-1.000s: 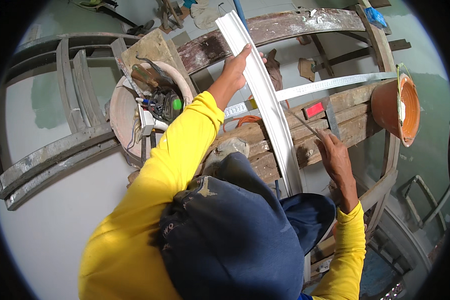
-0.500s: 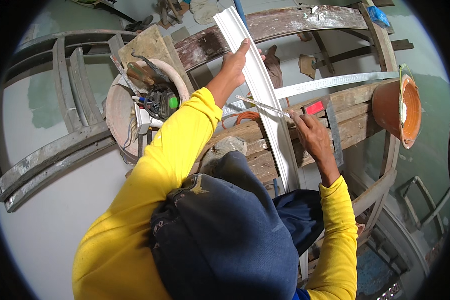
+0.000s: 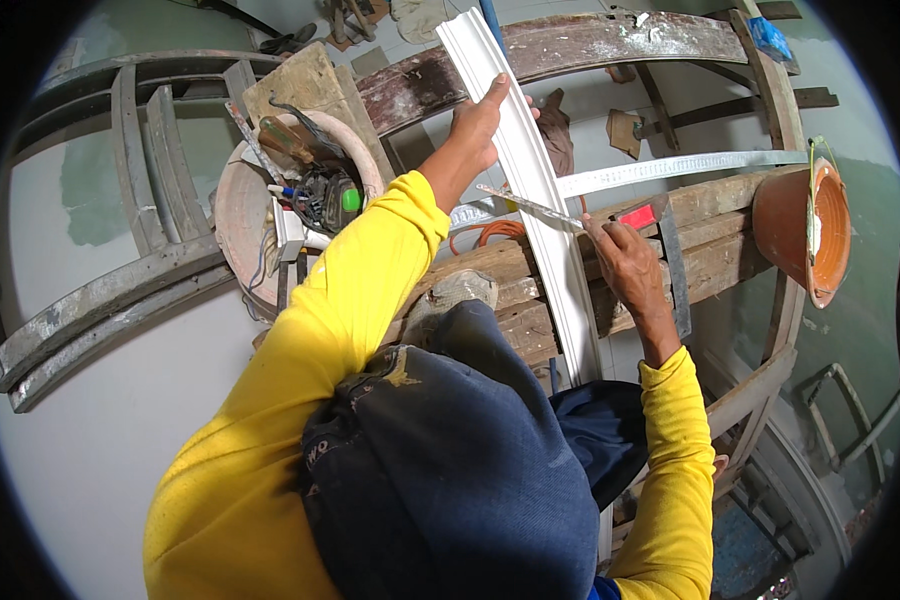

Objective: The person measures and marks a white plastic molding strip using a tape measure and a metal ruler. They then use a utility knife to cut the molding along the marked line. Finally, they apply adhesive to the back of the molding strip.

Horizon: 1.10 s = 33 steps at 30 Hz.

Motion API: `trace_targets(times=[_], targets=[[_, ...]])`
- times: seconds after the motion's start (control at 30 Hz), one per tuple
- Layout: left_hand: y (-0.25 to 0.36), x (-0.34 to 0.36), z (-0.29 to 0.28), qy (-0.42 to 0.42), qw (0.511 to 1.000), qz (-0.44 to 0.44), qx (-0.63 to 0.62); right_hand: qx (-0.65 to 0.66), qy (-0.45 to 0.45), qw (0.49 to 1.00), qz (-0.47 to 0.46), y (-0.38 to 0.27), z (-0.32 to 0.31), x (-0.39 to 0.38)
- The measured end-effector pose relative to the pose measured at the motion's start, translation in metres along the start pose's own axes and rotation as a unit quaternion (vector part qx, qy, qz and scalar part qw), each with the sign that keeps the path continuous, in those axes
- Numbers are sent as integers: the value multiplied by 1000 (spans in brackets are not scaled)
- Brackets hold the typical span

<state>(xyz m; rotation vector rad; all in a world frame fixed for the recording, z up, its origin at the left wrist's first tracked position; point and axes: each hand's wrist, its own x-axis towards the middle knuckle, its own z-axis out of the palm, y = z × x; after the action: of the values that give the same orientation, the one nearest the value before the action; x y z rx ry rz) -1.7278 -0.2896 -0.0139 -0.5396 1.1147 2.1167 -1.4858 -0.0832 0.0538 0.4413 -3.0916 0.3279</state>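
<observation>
The left hand (image 3: 478,130), upper centre of the frame, grasps the white moulding (image 3: 553,262), which runs from top centre down to lower centre; the right hand (image 3: 625,265), right of centre, pinches one end of a narrow blade (image 3: 525,203). One second earlier the blade stood right of the moulding; it now spans it, suggesting work centred there, though contact is unclear. Outward lie timber planks (image 3: 715,245), centre right, and an orange bucket (image 3: 785,225), far right.
</observation>
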Motion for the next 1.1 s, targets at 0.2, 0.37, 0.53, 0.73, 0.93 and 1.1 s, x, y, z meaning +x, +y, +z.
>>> trace_targets(times=[0.2, 0.37, 0.53, 0.73, 0.93, 1.1], targets=[[2, -3, 1, -1, 1000, 0, -2, 1, 1, 1000, 0, 1, 3, -1], [3, -5, 3, 1, 1000, -3, 1, -10, 9, 1000, -2, 3, 6, 0], [3, -5, 2, 0, 1000, -5, 3, -8, -1, 1000, 2, 6, 8, -1], [3, -4, 2, 3, 1000, -3, 3, -5, 9, 1000, 1, 5, 10, 0], [1, -1, -1, -3, 1000, 1, 11, -5, -1, 1000, 4, 6, 10, -1], [1, -2, 0, -8, 1000, 0, 14, -9, 4, 1000, 1, 7, 10, -1]])
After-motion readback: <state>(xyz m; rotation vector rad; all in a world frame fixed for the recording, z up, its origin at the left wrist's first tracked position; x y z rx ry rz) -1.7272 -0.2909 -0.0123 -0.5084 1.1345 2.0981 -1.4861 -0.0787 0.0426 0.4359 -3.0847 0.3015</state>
